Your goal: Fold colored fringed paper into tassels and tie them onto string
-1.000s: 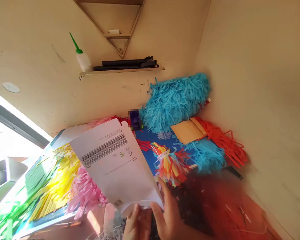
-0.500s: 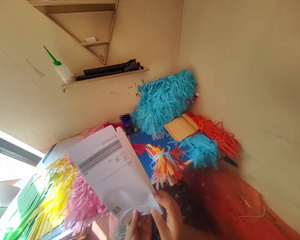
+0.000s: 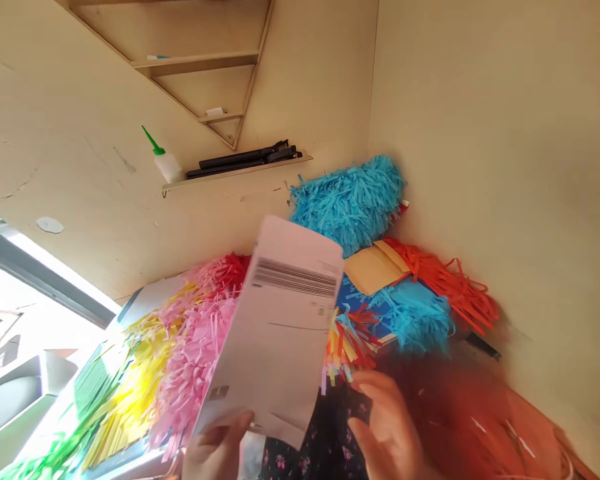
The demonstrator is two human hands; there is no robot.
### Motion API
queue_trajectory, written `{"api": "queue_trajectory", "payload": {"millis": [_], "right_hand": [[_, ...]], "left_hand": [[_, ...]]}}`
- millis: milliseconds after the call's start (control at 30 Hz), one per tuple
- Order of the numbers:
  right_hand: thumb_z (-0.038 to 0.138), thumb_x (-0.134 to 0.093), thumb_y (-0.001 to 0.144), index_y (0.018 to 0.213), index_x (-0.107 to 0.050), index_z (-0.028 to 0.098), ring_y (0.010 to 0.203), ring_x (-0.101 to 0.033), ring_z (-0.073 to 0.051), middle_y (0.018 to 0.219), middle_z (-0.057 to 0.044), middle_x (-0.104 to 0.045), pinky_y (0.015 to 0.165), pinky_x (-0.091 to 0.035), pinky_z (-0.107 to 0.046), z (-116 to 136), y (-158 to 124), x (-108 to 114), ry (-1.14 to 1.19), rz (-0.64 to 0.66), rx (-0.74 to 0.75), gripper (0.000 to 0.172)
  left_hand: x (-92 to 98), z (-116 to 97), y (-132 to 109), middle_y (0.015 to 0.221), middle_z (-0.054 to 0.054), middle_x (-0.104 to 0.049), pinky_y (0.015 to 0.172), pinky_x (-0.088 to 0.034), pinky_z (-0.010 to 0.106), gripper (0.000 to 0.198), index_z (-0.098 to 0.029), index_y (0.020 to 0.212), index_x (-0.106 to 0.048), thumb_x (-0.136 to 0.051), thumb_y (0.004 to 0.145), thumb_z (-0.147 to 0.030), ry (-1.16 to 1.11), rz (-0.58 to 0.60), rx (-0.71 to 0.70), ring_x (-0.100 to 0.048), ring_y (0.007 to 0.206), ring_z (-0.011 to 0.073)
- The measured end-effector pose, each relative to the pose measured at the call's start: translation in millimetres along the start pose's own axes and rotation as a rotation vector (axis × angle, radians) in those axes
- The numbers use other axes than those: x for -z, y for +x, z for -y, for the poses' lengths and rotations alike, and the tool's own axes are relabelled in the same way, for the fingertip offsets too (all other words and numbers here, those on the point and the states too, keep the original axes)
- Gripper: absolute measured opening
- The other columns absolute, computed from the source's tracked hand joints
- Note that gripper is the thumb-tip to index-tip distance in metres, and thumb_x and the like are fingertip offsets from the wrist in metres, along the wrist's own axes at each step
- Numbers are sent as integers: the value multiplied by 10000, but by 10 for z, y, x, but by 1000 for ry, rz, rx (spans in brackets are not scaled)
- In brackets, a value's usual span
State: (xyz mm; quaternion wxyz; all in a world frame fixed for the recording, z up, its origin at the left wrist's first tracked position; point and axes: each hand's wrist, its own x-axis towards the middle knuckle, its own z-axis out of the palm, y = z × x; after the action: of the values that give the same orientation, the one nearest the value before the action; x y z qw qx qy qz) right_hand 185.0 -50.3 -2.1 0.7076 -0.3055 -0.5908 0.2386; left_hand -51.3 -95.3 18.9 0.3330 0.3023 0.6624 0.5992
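My left hand (image 3: 217,443) grips the lower left corner of a printed white paper (image 3: 280,333), thumb on the near face. Dark text lines cross the upper part of the paper, which stands tilted up in front of me; its lower right corner curls. Whether it is one sheet or a folded packet I cannot tell. Just right of the paper, apart from it, my right hand (image 3: 387,427) is open with bent fingers and holds nothing. Behind the paper's right edge, a multicoloured tissue tassel (image 3: 350,340) is partly hidden.
Pink fringe (image 3: 195,363), yellow fringe (image 3: 150,373) and green strips (image 3: 87,413) lie left. Blue fringe bundles (image 3: 350,203), a tan paper piece (image 3: 377,267) and orange strips (image 3: 455,293) lie toward the corner. A glue bottle (image 3: 167,163) stands on a wall shelf (image 3: 240,177).
My right hand has let go of the paper's lower edge and moved right, opening. The paper has turned more upright, with only my left hand on it. The camera view has shifted a little.
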Motion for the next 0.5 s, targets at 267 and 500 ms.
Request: {"api": "queue_trajectory", "payload": {"millis": [267,500], "right_hand": [[489,-812,746,1256,-677,292,1103,-641,-327,1216,-85,-704,978,-489,-457,721,1045,-83,-176,639,108,563],[469,-526,943,689,-688,159,605,-548,-150,618,0,-620,538,-367,-228,-209,1076,-446,-138,747,-363,432]], "left_hand": [[-162,-1302,187,758,13,-764,601,-448,239,185,-285,833,-788,-686,699,-208,843,727,-509,-676,660,208],[-526,-1172,477,756,5,-736,594,-391,233,180,-250,809,-783,-732,642,-206,653,687,-395,-633,696,205]]}}
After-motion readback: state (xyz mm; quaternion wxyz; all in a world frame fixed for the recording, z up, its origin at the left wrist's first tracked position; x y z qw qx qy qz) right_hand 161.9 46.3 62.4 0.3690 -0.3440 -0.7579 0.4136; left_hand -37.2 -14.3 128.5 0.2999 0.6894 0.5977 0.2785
